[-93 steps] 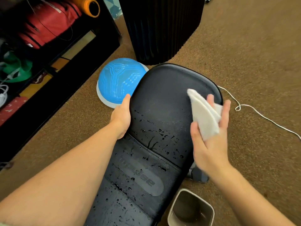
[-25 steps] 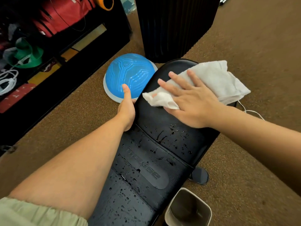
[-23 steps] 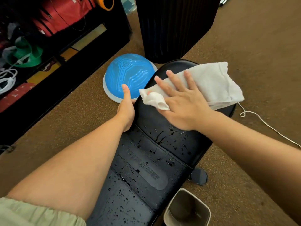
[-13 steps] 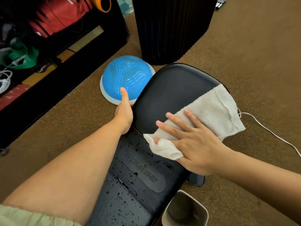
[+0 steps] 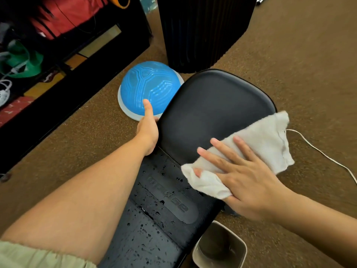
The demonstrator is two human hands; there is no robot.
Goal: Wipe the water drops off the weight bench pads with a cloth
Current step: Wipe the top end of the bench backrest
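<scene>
The black weight bench runs from the bottom centre up to the middle. Its rounded upper pad (image 5: 210, 105) looks dry and smooth. The lower pad (image 5: 154, 225), with an embossed logo panel, is dotted with water drops. A white cloth (image 5: 257, 140) lies across the right side of the bench at the seam between the pads. My right hand (image 5: 243, 180) presses flat on the cloth, thumb tucked into its bunched lower end. My left hand (image 5: 147, 130) grips the left edge of the upper pad.
A blue dome balance trainer (image 5: 148, 91) sits on the brown carpet just left of the bench. A black pleated bin (image 5: 202, 29) stands behind it. A dark shelf with bags (image 5: 58, 35) fills the upper left. A beige cup (image 5: 220, 248) stands at the bench's lower right; a white cord (image 5: 324, 153) trails right.
My right hand has dragged the cloth down the upper pad from its top to the seam. The drops on the upper pad are gone. My left hand stays on the edge.
</scene>
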